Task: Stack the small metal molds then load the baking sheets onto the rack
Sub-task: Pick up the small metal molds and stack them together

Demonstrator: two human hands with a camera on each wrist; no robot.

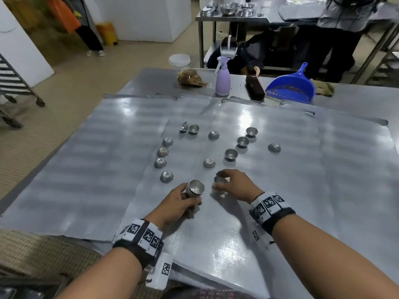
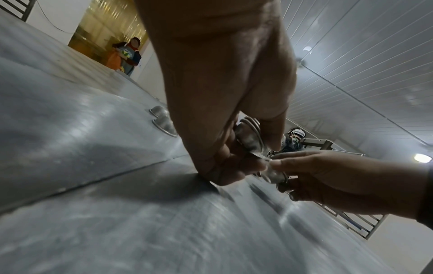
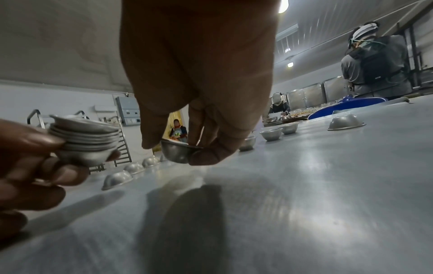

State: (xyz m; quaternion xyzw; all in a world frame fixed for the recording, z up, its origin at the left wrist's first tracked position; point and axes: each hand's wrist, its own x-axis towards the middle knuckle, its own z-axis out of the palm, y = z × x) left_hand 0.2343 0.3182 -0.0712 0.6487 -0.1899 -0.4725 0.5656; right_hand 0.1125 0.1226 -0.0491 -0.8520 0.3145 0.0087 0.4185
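Note:
My left hand [image 1: 179, 201] grips a stack of several nested small metal molds [image 1: 195, 188], tilted toward the right; the stack of molds [image 3: 85, 140] shows rim over rim in the right wrist view. My right hand [image 1: 232, 185] pinches a single mold [image 1: 220, 180] by its rim just above the sheet, a short gap right of the stack; this single mold [image 3: 178, 153] hangs upright from my fingertips. Several loose molds lie scattered on the flat baking sheets [image 1: 280, 190], some upside down like one mold [image 1: 166, 177], others upright like another mold [image 1: 231, 154].
At the table's far edge stand a purple spray bottle [image 1: 223, 83], a brush [image 1: 255, 84], a blue dustpan [image 1: 291, 87] and a bag of crumbs [image 1: 191, 77]. A wheeled rack [image 1: 13, 87] stands at the left. A person [image 1: 345, 29] works at a far table.

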